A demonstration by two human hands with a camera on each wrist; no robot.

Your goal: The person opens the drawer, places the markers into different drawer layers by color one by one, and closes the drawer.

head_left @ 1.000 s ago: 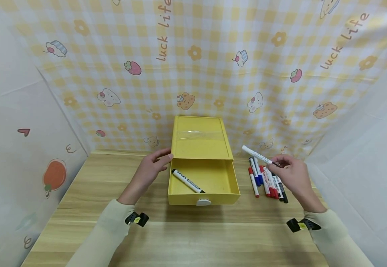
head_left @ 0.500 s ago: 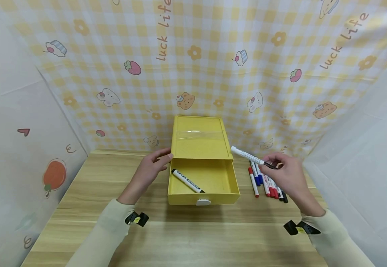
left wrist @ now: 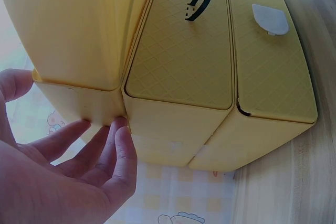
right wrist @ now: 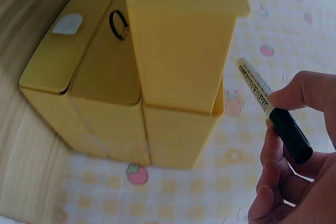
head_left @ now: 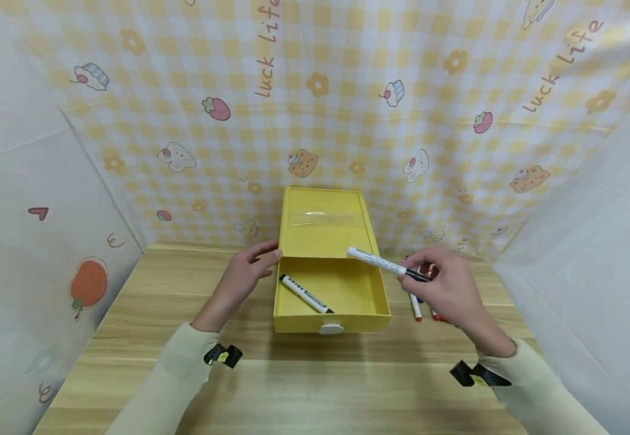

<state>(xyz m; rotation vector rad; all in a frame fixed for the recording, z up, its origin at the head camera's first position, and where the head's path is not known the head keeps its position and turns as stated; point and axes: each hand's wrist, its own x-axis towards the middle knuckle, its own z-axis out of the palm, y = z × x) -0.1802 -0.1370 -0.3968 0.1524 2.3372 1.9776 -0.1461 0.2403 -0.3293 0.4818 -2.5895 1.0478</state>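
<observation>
At lower centre, the pulled-out drawer holds a loose marker. Right of centre, the right hand pinches a second marker by its dark end; left of centre, the left hand touches the yellow cabinet, fingers uncurled.

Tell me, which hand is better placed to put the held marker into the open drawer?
Probably the right hand: it pinches the marker near the open drawer, while the left hand touches the cabinet and holds no marker.
</observation>
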